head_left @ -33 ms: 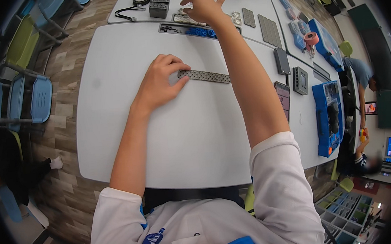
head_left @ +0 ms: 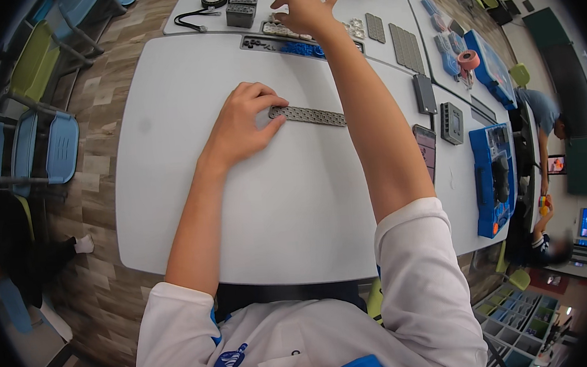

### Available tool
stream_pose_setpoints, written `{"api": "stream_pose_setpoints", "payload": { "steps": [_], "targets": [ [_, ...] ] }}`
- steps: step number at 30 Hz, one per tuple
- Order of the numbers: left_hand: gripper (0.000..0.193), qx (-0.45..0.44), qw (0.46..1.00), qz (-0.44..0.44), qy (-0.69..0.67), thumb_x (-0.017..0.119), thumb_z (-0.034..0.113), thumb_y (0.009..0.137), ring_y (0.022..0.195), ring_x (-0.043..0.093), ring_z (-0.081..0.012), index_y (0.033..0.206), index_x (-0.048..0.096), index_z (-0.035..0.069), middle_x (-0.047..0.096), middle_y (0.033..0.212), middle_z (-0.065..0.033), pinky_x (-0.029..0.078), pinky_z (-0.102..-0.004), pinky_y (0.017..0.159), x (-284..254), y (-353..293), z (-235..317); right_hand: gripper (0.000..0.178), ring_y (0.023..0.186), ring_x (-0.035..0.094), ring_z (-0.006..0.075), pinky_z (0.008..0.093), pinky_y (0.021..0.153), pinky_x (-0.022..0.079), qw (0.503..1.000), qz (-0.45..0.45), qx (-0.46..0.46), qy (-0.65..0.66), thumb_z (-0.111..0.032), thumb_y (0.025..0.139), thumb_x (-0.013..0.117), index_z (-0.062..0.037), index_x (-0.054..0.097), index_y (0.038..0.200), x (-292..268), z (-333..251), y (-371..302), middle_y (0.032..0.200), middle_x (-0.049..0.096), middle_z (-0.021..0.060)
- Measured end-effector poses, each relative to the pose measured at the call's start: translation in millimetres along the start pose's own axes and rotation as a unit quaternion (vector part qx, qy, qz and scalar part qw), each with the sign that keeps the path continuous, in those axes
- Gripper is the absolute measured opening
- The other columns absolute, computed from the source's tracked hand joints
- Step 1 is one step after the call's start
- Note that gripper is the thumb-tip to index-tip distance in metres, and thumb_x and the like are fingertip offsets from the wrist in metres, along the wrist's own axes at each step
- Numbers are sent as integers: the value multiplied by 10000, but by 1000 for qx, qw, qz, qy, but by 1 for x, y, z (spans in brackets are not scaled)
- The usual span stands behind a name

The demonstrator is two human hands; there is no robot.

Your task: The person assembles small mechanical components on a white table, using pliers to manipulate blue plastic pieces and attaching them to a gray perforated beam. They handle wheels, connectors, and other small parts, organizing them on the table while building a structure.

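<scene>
While left hand (head_left: 247, 121) pinches left end of gray bar (head_left: 310, 115) on counter (head_left: 274, 206), right hand (head_left: 304, 11) hangs near pale pieces (head_left: 286, 29); its grip cannot be told. Possible faults: right forearm (head_left: 379, 135), if lowered, could knock bar; loose pinch could permit swivel.

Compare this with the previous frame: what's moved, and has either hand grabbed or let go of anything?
Nothing visibly changed beyond a very slight shift of the tabletop things in view. The left hand still has thumb and fingers at the left end of the grey perforated strip. The right hand stays out beyond the blue parts, with no visible grab or release.
</scene>
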State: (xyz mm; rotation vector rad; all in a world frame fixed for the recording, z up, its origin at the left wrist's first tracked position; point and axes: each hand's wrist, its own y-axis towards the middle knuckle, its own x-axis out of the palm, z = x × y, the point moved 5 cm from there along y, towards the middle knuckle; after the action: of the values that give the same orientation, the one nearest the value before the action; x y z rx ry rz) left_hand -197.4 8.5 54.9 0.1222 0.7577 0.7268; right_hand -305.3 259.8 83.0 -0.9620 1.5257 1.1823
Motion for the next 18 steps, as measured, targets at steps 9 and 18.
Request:
{"api": "stream_pose_setpoints", "payload": {
  "steps": [9,18],
  "targets": [
    [252,-6,1000,13,-1,870,111,891,1211,641,-275,1140,837,89,733,1182,-48,550,-419,1081,0,4,-5,183,1275,673,254,755,1131,237,999,-23,-11,-27,-336,989,828,-287,846,1164,12,-6,22,1226,808,-19],
    [258,-12,1000,14,11,885,131,885,1252,622,-290,1131,812,95,721,1211,-52,542,-427,1108,1,4,-5,232,859,743,178,402,874,546,882,255,-44,394,-163,1009,794,-117,833,1234,-103,-25,-95,991,814,65]
  ]
}}
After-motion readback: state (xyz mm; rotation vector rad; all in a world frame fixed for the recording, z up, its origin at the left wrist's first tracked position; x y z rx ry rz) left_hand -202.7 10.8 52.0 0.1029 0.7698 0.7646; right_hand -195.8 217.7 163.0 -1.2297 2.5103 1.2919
